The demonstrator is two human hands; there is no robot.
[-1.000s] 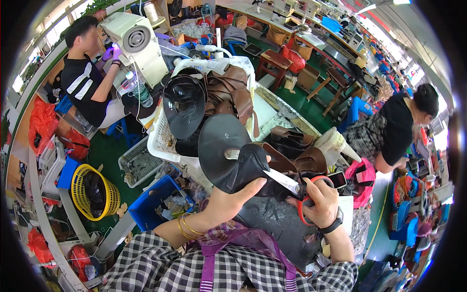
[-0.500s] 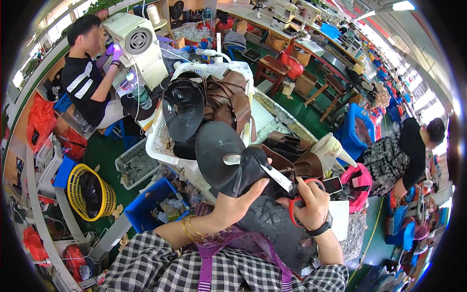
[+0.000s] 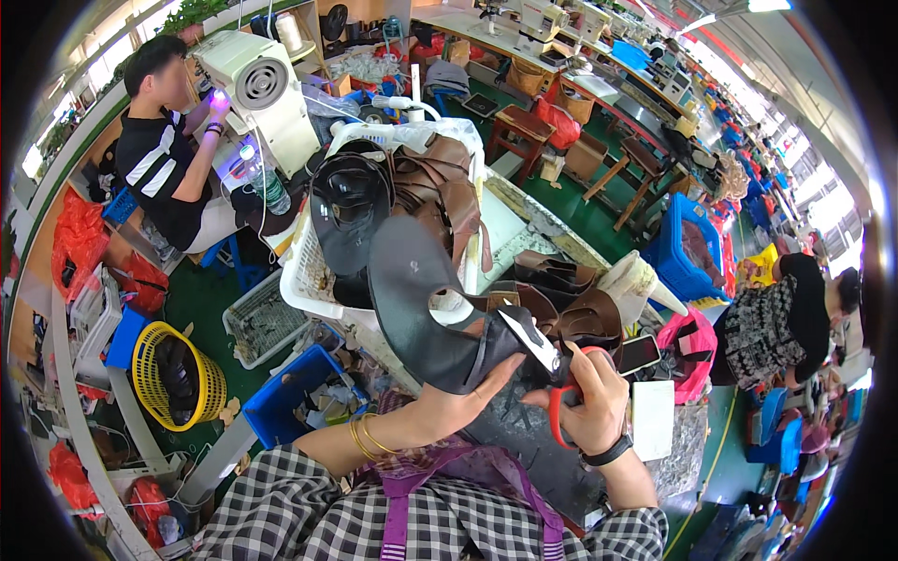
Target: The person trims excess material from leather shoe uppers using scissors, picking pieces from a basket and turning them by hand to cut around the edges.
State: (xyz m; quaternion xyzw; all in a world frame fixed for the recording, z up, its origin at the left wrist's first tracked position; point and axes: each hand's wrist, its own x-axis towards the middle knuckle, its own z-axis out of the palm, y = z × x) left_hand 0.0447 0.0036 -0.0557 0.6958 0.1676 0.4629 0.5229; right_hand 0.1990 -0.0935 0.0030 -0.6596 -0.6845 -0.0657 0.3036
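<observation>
Leather [image 3: 407, 280] in left hand [image 3: 463, 407], scissors [image 3: 552, 360] in right hand [image 3: 596, 400]

Head view. We take the leather as the clock's centre. It is black, broad and curved, with an oval opening, and is held up at mid-view on the near side of the crate [image 3: 301, 280]. We find the left hand at 5 o'clock, partly closed, gripping the leather's lower edge. The right hand, at 4 o'clock, is curled through the red handles [image 3: 556, 411] of the scissors. The bright blade [image 3: 528, 335] points between 10 and 11, over the leather's end; we cannot tell how far the blades are parted.

The white crate, at 12 o'clock, bears brown pieces [image 3: 444, 187] and black pieces [image 3: 346, 201]. At 3 o'clock we note a phone [image 3: 640, 353] and, beyond it, a pink bag [image 3: 694, 341]. A blue bin [image 3: 267, 411] stands at 8 o'clock. At 10 o'clock a co-worker [image 3: 168, 168] sits beside a sewing machine [image 3: 281, 103].
</observation>
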